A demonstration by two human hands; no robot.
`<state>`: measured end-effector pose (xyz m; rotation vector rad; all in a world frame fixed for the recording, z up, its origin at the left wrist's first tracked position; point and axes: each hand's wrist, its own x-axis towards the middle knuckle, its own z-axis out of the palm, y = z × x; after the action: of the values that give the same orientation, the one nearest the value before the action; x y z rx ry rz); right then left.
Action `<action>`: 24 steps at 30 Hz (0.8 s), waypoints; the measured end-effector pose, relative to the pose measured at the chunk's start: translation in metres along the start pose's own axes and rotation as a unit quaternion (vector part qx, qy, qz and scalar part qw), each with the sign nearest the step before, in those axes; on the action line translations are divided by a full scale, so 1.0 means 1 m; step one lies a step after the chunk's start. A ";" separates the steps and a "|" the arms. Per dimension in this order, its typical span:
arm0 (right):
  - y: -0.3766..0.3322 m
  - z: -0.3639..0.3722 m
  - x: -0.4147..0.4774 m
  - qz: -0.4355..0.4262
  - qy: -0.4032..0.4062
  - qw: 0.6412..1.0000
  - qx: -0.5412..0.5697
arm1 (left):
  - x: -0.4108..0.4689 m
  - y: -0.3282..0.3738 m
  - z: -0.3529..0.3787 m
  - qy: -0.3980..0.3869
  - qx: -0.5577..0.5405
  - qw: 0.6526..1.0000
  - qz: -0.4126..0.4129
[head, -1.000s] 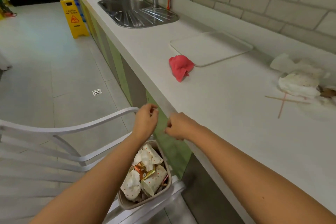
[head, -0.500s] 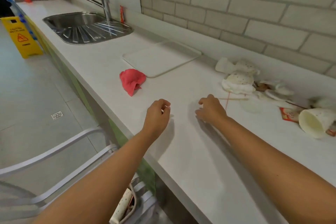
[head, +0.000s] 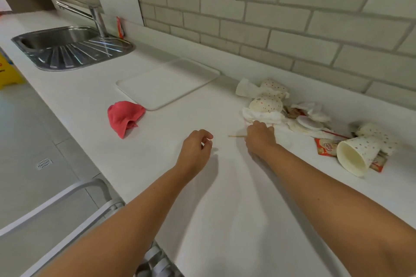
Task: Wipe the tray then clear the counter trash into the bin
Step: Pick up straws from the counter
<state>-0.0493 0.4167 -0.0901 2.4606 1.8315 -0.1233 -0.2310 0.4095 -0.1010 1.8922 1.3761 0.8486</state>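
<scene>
A white tray [head: 166,83] lies bare on the white counter [head: 225,186], and a crumpled red cloth [head: 125,117] sits at its near-left corner. To the right is a trash pile [head: 267,102] of dotted paper cups, napkins and lids. A dotted cup [head: 358,153] lies on its side over red sachets [head: 325,146]. My right hand [head: 260,137] is at the pile's near edge, fingers curled down on a thin wooden stick [head: 235,136] that pokes out to the left. My left hand [head: 195,148] hovers loosely curled and holds nothing. The bin is out of view.
A steel sink [head: 67,47] with a tap is set into the counter at far left. A brick wall runs behind the counter. A white chair [head: 67,195] stands below the counter's front edge, and a yellow floor sign [head: 6,72] is at the left.
Both hands rose from over the bin by the chair to the counter. My right hand has since reached further toward the trash pile and come down on the stick.
</scene>
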 end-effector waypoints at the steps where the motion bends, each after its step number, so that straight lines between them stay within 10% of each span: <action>1: -0.001 -0.001 -0.002 -0.014 0.010 1.000 -0.011 | 0.004 0.003 0.003 -0.002 0.002 1.000 0.003; 24: 0.092 0.002 -0.050 -0.048 -0.166 0.970 0.173 | 0.112 0.078 0.118 -0.114 0.240 0.956 0.128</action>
<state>0.0241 0.3421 -0.0863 2.3581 1.9049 -0.8732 -0.0661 0.4834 -0.0931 2.4928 1.2906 0.4073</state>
